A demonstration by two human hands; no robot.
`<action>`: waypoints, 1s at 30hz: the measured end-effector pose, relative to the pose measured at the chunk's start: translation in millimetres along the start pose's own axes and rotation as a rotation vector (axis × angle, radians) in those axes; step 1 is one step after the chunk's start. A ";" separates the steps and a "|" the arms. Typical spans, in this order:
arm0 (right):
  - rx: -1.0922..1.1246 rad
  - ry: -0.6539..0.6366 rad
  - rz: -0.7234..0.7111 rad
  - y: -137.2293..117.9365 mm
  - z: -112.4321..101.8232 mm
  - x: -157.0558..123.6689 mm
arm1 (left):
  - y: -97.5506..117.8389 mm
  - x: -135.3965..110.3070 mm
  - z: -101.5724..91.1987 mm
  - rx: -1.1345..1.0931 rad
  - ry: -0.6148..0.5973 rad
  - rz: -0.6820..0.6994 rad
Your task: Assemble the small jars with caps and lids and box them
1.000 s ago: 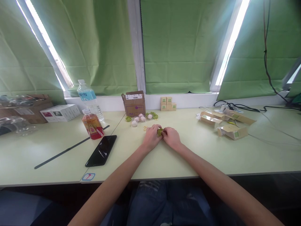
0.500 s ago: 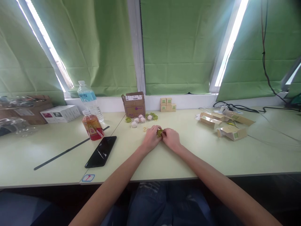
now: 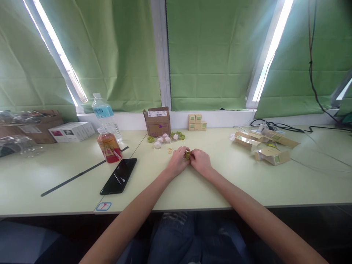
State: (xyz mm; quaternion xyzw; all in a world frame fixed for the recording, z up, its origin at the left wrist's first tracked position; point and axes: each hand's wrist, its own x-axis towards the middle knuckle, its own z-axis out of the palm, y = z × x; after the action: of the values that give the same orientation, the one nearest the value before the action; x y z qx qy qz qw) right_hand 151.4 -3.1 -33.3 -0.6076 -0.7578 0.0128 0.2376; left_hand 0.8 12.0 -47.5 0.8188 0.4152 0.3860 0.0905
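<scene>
Between my fingertips is a small olive-green piece (image 3: 187,155), partly covered by the fingers, so its exact kind cannot be made out. My left hand (image 3: 178,160) grips it from the left, fingers curled. From the right, my right hand (image 3: 200,161) pinches its other side. Just beyond my left hand lies a small yellowish piece (image 3: 169,150) on the table. Farther back are several pale pink rounded pieces (image 3: 160,140) and several green leaf-like pieces (image 3: 180,136), in front of an open brown cardboard box (image 3: 158,126).
Small tan boxes (image 3: 197,124) are stacked by the wall. Opened cartons (image 3: 272,154) and black cables (image 3: 288,127) lie to the right. At left are a black phone (image 3: 118,176), a red drink bottle (image 3: 109,146), a water bottle (image 3: 106,115), a dark strip (image 3: 74,178) and white boxes (image 3: 72,132).
The view has shifted slightly. Both hands stay together around the green piece, which appears turned a little between the fingers.
</scene>
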 end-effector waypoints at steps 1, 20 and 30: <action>-0.009 -0.005 0.013 -0.1 -0.6 0.5 | -0.4 -0.2 -0.1 -0.017 -0.008 0.008; 0.452 -0.125 0.323 18.7 -8.3 11.4 | 1.1 -1.3 6.3 0.200 -0.054 -0.214; 0.887 -0.120 0.230 35.5 1.8 14.3 | -15.4 2.1 -0.3 -0.167 -0.056 -0.222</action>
State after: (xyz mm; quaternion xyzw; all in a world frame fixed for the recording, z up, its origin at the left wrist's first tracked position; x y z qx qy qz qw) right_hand 181.1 19.9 -40.9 -0.5255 -0.6191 0.3972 0.4275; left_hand -8.0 23.4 -53.4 0.7679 0.4670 0.3839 0.2119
